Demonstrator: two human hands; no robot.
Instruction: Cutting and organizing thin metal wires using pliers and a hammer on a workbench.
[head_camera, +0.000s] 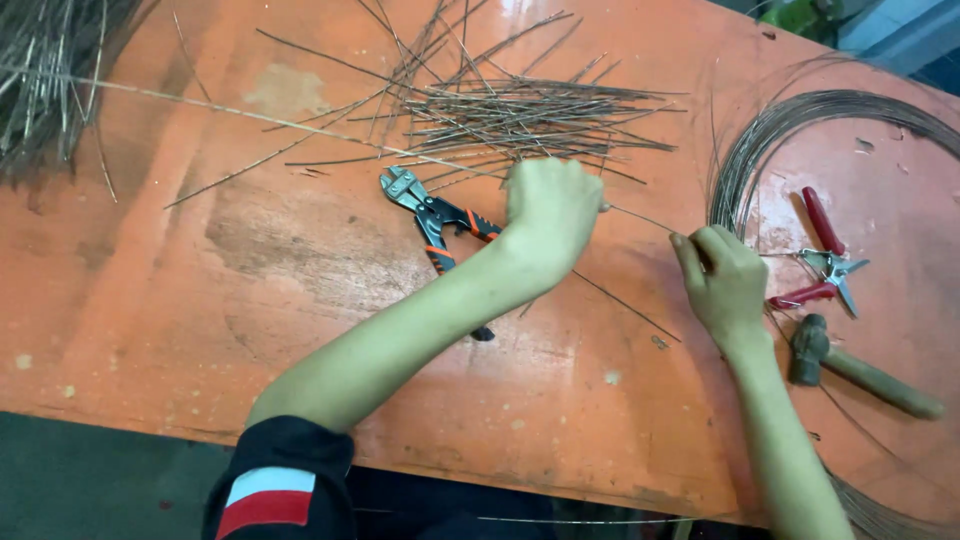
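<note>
Wire pinched taut between closed left hand and right hand; cutters just left; keep tension even.

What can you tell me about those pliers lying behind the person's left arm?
The cutting pliers lie flat on the orange table, grey metal jaws pointing up-left toward the pile of cut wire pieces. The handles have black grips with orange accents and run under the forearm, which hides part of them. Neither hand grips them.
</note>
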